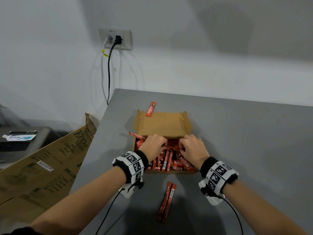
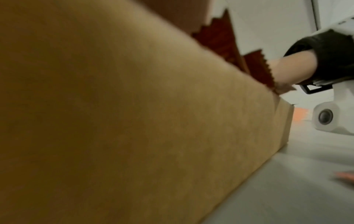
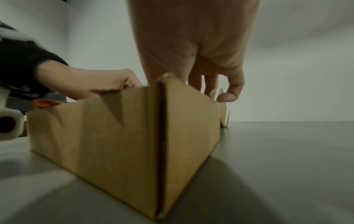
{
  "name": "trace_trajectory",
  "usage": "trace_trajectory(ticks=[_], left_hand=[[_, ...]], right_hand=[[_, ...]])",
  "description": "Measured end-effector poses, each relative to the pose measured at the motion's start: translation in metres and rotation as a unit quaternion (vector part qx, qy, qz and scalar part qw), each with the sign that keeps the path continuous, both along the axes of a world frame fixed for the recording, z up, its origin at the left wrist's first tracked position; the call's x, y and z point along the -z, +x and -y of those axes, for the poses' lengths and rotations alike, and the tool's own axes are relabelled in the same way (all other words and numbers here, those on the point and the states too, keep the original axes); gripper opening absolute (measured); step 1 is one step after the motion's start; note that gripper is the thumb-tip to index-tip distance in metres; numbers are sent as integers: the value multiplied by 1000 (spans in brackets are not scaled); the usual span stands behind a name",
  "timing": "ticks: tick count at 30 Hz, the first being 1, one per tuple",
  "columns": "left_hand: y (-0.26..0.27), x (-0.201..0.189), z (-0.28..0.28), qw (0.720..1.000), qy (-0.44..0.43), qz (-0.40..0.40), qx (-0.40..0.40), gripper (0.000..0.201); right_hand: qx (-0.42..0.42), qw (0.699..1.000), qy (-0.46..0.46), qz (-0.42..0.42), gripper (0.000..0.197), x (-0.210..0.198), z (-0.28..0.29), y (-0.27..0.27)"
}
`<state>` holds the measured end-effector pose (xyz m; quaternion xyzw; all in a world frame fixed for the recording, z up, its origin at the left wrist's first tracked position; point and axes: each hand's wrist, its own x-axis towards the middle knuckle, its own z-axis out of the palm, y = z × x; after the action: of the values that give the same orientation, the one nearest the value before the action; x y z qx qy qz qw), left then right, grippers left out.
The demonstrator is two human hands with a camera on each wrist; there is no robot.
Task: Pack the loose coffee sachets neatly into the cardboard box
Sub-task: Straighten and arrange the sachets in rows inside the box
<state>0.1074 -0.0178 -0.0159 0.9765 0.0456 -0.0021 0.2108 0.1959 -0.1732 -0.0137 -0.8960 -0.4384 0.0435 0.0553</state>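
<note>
A brown cardboard box stands open on the grey table, its lid flap lying back. Several red coffee sachets fill it untidily, and one hangs over its far left corner. My left hand and right hand are both inside the box, fingers curled down around sachets in the middle. The fingertips are hidden among the sachets. The right wrist view shows the box from outside, with my right hand and left hand dipping in. The left wrist view shows the box wall and sachet ends.
Two loose sachets lie together on the table in front of the box. Another sachet rests at the lid's far edge. A large printed carton leans against the table's left side. Cables hang from a wall socket.
</note>
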Motion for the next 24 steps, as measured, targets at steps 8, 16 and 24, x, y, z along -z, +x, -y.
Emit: trace_trajectory(ticks=[8, 16, 24], left_hand=[[1, -3, 1, 1000, -8, -11, -3, 19], [-2, -3, -2, 999, -45, -20, -21, 13], [-5, -3, -4, 999, -33, -15, 4, 17]], right_hand=[[-16, 999, 3, 44, 24, 3, -2, 0], [-19, 1000, 7, 1, 7, 1, -8, 0], [12, 1000, -3, -16, 6, 4, -12, 0]])
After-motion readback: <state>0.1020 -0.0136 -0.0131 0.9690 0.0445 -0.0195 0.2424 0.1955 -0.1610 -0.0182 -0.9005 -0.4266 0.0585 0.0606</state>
